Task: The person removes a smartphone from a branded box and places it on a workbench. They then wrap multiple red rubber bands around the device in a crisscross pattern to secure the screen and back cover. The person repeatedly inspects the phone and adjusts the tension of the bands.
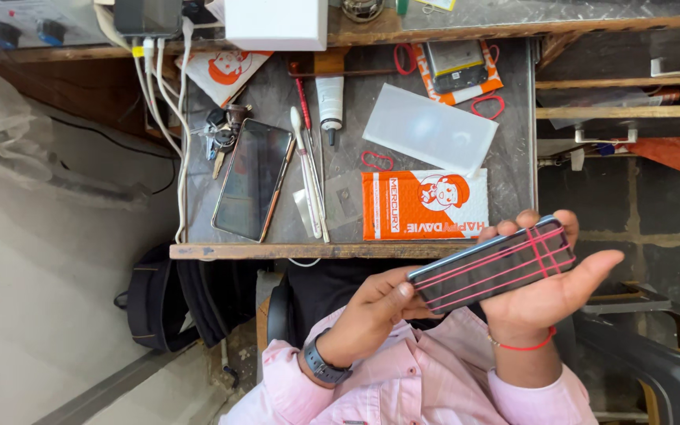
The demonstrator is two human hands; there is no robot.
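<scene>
Head view looks down past a pink shirt to two hands held just off the near edge of the worktop. The right hand lies palm up with a dark phone resting across it, fingers curled over the far long side, so its grip is closed on the phone. Red rubber bands run lengthwise and crosswise around the phone. The left hand, with a dark watch on its wrist, pinches the phone's near end between thumb and fingers, so its grip is closed on that end too. On the worktop, well apart from the hands, lie a second phone face up near the left edge, a bunch of keys beside it, slim tools, a white tube, a frosted plastic sheet, an orange packet by the near edge, and loose red bands. As a judgement, a taut band could snap or roll off a corner if pulled, and the phone, held over open floor, could slip out. The phone's underside, its screen state and the left fingertips beneath it are hidden; the back shelf is cut off.
</scene>
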